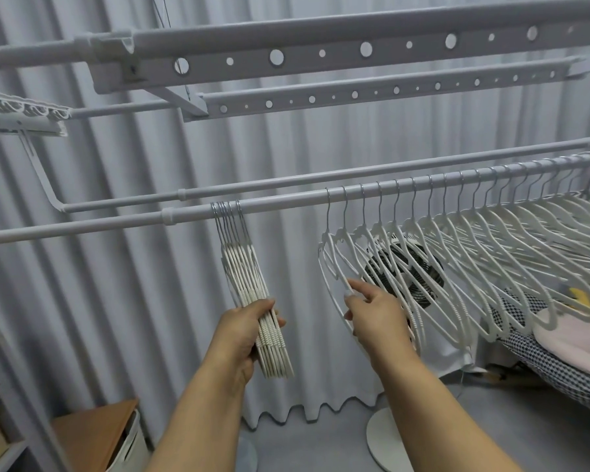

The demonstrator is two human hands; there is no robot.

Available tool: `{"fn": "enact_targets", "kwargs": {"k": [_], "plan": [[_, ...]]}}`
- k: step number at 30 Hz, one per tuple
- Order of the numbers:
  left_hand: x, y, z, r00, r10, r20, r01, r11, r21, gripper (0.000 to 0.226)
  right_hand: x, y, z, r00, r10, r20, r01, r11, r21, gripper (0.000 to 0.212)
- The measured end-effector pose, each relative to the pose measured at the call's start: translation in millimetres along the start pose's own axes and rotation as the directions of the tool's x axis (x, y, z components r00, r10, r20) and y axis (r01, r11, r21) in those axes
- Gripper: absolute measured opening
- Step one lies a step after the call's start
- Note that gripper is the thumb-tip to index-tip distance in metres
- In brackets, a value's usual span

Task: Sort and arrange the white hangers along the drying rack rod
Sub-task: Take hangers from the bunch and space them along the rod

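Two hands sort white hangers on a rod.
The left hand [244, 330] grips a tight bunch [249, 287] hanging from the rod [286, 203]. The right hand [372, 316] pinches the first hanger [331, 267] of the spread row [474, 229] beside it.

Two bare forearms come up from the bottom edge, each ending in a bare hand. No sleeve, cuff, watch or band shows on either arm as far as the frame reaches. The left hand [244, 330] is broad across the back, with faint creases at the wrist. The right hand [377, 313] shows a short, rounded thumbnail that looks pale, perhaps lightly polished, though the view is too soft to be sure. No rings are visible.
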State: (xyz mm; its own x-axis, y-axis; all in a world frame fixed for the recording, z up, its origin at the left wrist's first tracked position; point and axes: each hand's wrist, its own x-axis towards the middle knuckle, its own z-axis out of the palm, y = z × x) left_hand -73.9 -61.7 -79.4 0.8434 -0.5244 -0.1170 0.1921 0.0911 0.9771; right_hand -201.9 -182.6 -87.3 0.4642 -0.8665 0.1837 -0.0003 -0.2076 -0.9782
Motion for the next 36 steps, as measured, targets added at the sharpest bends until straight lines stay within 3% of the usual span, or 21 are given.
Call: {"fn": "enact_targets", "kwargs": {"k": [2, 4, 7, 9, 11, 13, 16, 21, 26, 36], "plan": [[0.5, -0.6, -1.2, 1.000, 0.003, 0.000, -0.003, 1.000, 0.002, 0.015, -3.1, -3.2, -0.8, 1.000, -0.026, -0.012, 0.025, 0.994, -0.105, 0.035], [0.7, -0.4, -1.5, 1.000, 0.006, 0.002, -0.006, 1.000, 0.003, 0.015, -9.9, -9.3, -1.4, 0.994, -0.104, -0.032, 0.087, 0.940, -0.330, 0.039], [0.1, 0.2, -1.6, 1.000, 0.013, 0.003, -0.013, 1.000, 0.000, 0.017, -22.8, -15.5, 3.4, 0.951, -0.297, -0.089, 0.150, 0.692, -0.706, 0.046], [-0.8, 0.8, -1.9, 1.000, 0.019, 0.004, -0.019, 1.000, 0.004, 0.020, -29.8, -16.4, 11.6, 0.890, -0.436, -0.134, 0.199, 0.634, -0.747, 0.044], [-1.2, 0.6, -2.8, 1.000, 0.020, -0.001, -0.020, 1.000, 0.007, 0.022, -34.4, -18.0, 21.0, 0.823, -0.548, -0.150, 0.322, 0.668, -0.671, 0.039], [-1.3, 0.4, -4.7, 1.000, 0.014, -0.003, -0.014, 1.000, 0.003, 0.024, -36.4, -22.1, 30.9, 0.878, -0.477, -0.048, 0.378, 0.750, -0.544, 0.036], [-1.4, 0.4, -6.9, 1.000, 0.001, 0.000, -0.001, 1.000, -0.007, 0.024, -37.0, -25.7, 46.6, 0.958, -0.218, 0.185, 0.271, 0.900, -0.341, 0.039], [-5.4, 3.6, -7.8, 1.000, -0.011, 0.007, 0.011, 1.000, -0.018, 0.019, -36.6, -24.5, 67.9, 0.935, -0.001, 0.354, 0.055, 0.988, -0.144, 0.030], [-4.0, 4.7, -9.5, 1.000, -0.014, 0.009, 0.014, 1.000, -0.021, 0.019, -27.9, -20.5, 73.8, 0.927, 0.100, 0.363, -0.111, 0.994, 0.011, 0.024], [1.6, 0.8, -8.9, 1.000, -0.021, -0.020, 0.021, 1.000, -0.002, 0.025, -14.3, -0.7, 62.1, 0.977, 0.026, 0.211, -0.061, 0.985, 0.161, 0.038]]}}
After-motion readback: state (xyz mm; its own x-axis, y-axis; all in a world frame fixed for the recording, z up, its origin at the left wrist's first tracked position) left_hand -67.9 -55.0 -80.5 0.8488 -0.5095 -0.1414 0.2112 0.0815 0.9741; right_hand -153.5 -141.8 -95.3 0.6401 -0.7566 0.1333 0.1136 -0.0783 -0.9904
